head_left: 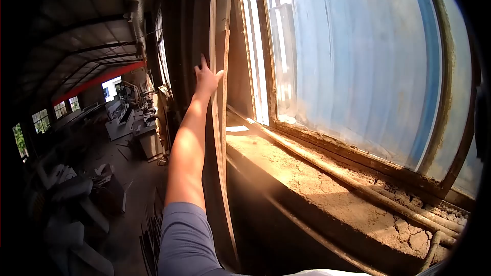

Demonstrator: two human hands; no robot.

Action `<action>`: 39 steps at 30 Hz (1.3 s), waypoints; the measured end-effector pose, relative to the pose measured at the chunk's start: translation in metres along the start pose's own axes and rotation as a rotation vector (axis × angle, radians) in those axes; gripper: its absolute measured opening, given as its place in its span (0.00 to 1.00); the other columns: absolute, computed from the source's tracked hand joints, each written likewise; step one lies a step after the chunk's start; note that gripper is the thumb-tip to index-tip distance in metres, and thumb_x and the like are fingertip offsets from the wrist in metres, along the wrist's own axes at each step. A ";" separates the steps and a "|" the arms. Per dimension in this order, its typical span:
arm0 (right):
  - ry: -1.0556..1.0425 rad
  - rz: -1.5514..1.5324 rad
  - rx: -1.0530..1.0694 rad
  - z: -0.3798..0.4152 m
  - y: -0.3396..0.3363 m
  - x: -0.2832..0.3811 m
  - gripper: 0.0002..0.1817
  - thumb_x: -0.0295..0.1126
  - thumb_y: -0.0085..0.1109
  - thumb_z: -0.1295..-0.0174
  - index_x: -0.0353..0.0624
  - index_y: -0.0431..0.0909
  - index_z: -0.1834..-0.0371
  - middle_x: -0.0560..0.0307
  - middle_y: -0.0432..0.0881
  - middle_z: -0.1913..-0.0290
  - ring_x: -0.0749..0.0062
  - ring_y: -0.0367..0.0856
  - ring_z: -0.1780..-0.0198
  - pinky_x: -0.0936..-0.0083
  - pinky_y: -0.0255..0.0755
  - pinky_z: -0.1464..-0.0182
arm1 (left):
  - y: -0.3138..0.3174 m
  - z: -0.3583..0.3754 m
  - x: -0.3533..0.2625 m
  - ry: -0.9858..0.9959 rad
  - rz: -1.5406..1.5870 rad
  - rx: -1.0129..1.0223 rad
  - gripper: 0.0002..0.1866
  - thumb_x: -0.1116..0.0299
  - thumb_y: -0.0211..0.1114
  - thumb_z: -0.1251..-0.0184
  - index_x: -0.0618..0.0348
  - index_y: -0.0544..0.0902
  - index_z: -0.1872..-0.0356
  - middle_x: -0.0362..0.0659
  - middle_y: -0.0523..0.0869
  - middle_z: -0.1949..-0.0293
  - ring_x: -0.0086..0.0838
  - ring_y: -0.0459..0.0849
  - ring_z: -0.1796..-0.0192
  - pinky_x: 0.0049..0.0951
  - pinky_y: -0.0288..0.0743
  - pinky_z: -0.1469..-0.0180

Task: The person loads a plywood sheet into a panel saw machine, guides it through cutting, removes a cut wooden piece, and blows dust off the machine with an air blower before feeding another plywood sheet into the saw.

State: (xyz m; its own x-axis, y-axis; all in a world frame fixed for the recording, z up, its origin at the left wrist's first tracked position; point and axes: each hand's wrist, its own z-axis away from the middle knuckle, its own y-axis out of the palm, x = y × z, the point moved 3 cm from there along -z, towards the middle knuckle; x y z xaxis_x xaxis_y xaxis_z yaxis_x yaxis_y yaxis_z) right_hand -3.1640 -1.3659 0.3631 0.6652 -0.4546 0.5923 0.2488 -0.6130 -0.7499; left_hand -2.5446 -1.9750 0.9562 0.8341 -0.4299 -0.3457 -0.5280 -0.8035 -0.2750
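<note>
My left hand reaches forward and up at the edge of a tall upright wooden board. The thumb lies on the window side of that edge, while the fingers lie along the dark face on the other side, one of them stretched upward. Beside it, toward the window, a second, shorter wooden board stands on end. Both boards lean close to the wall near the window. A grey short sleeve covers my upper arm. My right hand is out of the picture.
A dusty ledge with pipes runs below a large framed window. To the left stretches a dim workshop with machines, windows and scattered pieces. Thin rods stand low beside my arm.
</note>
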 end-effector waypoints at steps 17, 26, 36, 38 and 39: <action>0.118 0.022 -0.007 0.011 0.016 -0.016 0.19 0.37 0.65 0.28 0.45 0.86 0.37 0.48 0.90 0.41 0.54 0.89 0.42 0.61 0.84 0.42 | 0.086 0.006 -0.003 -0.177 0.197 -0.029 0.64 0.55 0.87 0.42 0.62 0.51 0.12 0.69 0.66 0.19 0.63 0.61 0.16 0.49 0.60 0.15; 0.133 0.023 0.011 0.005 0.020 -0.033 0.20 0.38 0.65 0.29 0.47 0.86 0.36 0.48 0.90 0.41 0.54 0.89 0.42 0.60 0.84 0.42 | 0.077 0.007 -0.001 -0.169 0.154 0.003 0.65 0.54 0.87 0.43 0.61 0.50 0.12 0.71 0.59 0.17 0.60 0.62 0.16 0.48 0.63 0.16; 0.289 0.038 0.128 0.094 0.045 -0.086 0.21 0.39 0.66 0.29 0.48 0.87 0.36 0.49 0.90 0.41 0.54 0.90 0.42 0.60 0.85 0.42 | 0.029 0.125 -0.296 0.438 1.054 0.413 0.17 0.66 0.63 0.16 0.66 0.81 0.35 0.44 0.92 0.53 0.25 0.90 0.52 0.27 0.84 0.49; 0.382 0.065 0.237 0.153 0.061 -0.111 0.21 0.39 0.66 0.30 0.49 0.87 0.35 0.49 0.90 0.41 0.54 0.90 0.42 0.60 0.85 0.42 | 0.026 0.190 -0.392 0.503 1.189 0.774 0.15 0.63 0.62 0.15 0.67 0.85 0.43 0.44 0.92 0.59 0.24 0.90 0.58 0.26 0.83 0.57; 0.423 0.068 0.302 0.184 0.072 -0.123 0.21 0.39 0.67 0.30 0.49 0.87 0.35 0.50 0.90 0.41 0.54 0.90 0.42 0.60 0.85 0.43 | 0.024 0.220 -0.432 0.543 1.175 0.932 0.16 0.61 0.63 0.15 0.67 0.86 0.46 0.44 0.92 0.62 0.23 0.90 0.62 0.27 0.83 0.61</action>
State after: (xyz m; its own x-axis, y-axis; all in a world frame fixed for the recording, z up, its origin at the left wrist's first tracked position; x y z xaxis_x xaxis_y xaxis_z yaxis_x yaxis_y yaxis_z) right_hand -3.0988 -1.2351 0.1822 0.3602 -0.7462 0.5598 0.4483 -0.3879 -0.8054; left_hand -2.9530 -1.7174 0.9013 -0.2412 -0.8538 -0.4614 -0.6282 0.4998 -0.5963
